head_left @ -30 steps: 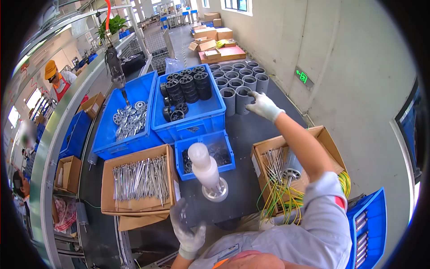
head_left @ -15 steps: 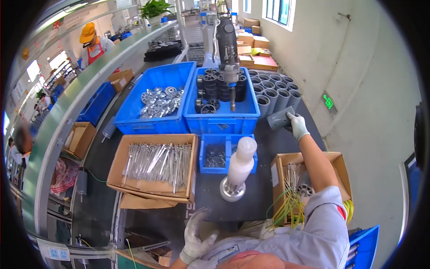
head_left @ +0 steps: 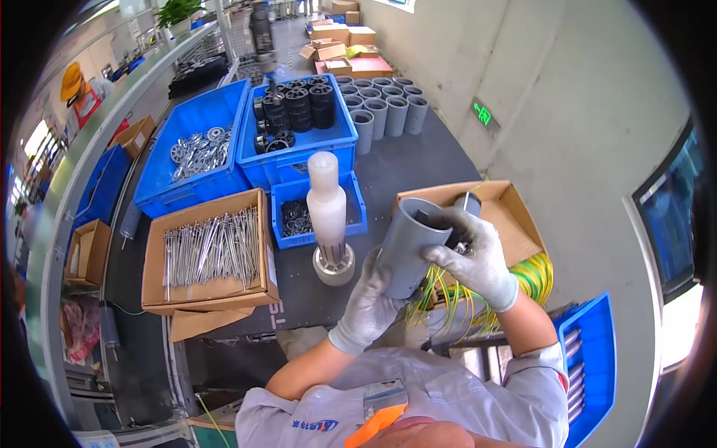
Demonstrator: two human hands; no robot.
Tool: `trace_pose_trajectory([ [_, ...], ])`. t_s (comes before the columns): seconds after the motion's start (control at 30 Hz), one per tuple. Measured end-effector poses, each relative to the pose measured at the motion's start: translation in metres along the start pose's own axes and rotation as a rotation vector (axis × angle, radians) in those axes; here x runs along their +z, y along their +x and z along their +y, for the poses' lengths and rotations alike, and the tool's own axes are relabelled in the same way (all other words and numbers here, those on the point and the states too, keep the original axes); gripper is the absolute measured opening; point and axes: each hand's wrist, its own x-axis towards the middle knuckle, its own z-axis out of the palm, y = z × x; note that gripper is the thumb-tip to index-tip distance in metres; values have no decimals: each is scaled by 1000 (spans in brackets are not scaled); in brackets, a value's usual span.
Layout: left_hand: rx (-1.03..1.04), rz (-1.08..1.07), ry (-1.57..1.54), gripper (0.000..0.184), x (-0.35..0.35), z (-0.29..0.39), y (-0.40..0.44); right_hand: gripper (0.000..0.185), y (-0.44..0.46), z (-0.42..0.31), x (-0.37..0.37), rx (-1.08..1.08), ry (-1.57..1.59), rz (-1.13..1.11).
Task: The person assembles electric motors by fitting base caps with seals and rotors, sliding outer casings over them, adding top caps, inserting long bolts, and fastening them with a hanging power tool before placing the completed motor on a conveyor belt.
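Observation:
A grey cylindrical tube [head_left: 407,250] is held tilted in front of my body, its open end up. My gloved left hand [head_left: 372,299] wraps round its lower part. At the upper rim, my gloved right hand [head_left: 478,257] is closed, its thumb against the tube's outside and its fingers by the opening. Small shiny metal shows beside the right fingers, and a dark cylindrical piece with a bright end [head_left: 468,201] shows just behind them; I cannot tell whether that hand holds these too. Left of the tube, a white plastic post [head_left: 326,213] stands on a round metal base [head_left: 334,265].
More grey tubes [head_left: 376,116] stand behind. Blue bins hold silver discs [head_left: 202,153] and black wheel-like parts [head_left: 297,108]. A cardboard box of metal rods [head_left: 213,254] lies left. Green-yellow wires [head_left: 532,276] hang by the right box [head_left: 515,216]. A powered driver [head_left: 263,37] hangs above.
The grey tube has come from the far right rows to my body. My left hand has risen from the table edge and closed round it. The view has turned right.

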Motion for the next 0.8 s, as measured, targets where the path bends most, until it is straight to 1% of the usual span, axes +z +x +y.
trace_pose_trajectory([
  [0.1,-51,-40,-162,80,-5,-1,-12,86,-5,21,39,-159,521,143],
  [0.13,-80,-81,-246,75,-3,2,-14,95,-5,15,39,-65,627,6],
  [0.23,4,-64,35,84,13,15,-14,95,-4,-6,31,-55,531,-29],
  [0.27,157,40,307,92,17,19,-14,95,-1,-9,27,-43,571,-22],
  [0.37,582,31,1022,96,21,66,-33,90,24,-41,8,-380,593,123],
  [0.4,638,25,1130,93,18,85,-35,88,33,-57,0,-404,604,160],
  [0.43,707,75,1146,87,25,100,-37,85,44,-75,-6,-424,618,202],
  [0.5,783,146,1110,85,38,119,-37,82,70,-113,-2,-485,727,189],
  [0.53,844,161,1148,85,37,128,-34,81,86,-118,2,-558,666,195],
  [0.57,920,156,1315,85,23,144,-33,81,96,-118,9,-539,640,142],
  [0.63,1057,195,1339,75,30,173,-26,81,113,-115,25,-540,581,47],
  [0.7,1102,99,1386,74,58,210,-12,85,122,-96,40,-496,488,-22],
  [0.77,917,-6,1399,67,96,234,11,91,122,-83,50,-443,527,-99],
  [0.8,751,-100,1498,69,113,246,23,92,122,-75,55,-425,550,-122],
])
